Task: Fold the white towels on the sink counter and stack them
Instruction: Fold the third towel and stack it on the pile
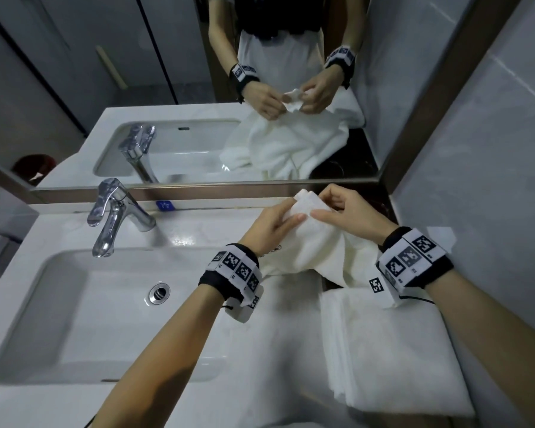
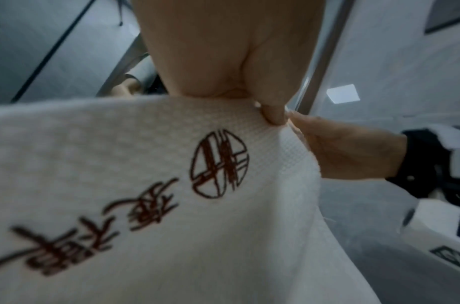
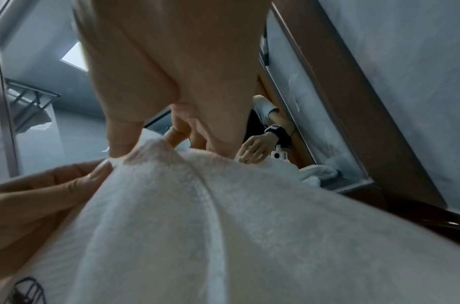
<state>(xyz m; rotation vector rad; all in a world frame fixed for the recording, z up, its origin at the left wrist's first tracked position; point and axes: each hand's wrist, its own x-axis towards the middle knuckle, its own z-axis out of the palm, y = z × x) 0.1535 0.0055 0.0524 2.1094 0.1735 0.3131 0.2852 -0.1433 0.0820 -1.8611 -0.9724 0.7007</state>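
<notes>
Both hands hold up one white towel (image 1: 318, 242) above the counter's right end, close to the mirror. My left hand (image 1: 275, 222) pinches its upper edge from the left, and my right hand (image 1: 340, 211) pinches the same edge from the right, fingertips nearly touching. The rest of the towel hangs down bunched. The left wrist view shows the towel (image 2: 145, 205) with dark red embroidered characters, my left hand (image 2: 270, 111) gripping its top edge. The right wrist view shows the towel (image 3: 223, 226) under my right hand (image 3: 135, 144). A folded white towel (image 1: 389, 350) lies flat on the counter, front right.
A white sink basin (image 1: 74, 304) with a chrome faucet (image 1: 112, 211) fills the counter's left half. The mirror (image 1: 198, 88) stands right behind the hands. A grey tiled wall (image 1: 491, 149) closes off the right side. A dark tray (image 1: 380, 208) sits in the back right corner.
</notes>
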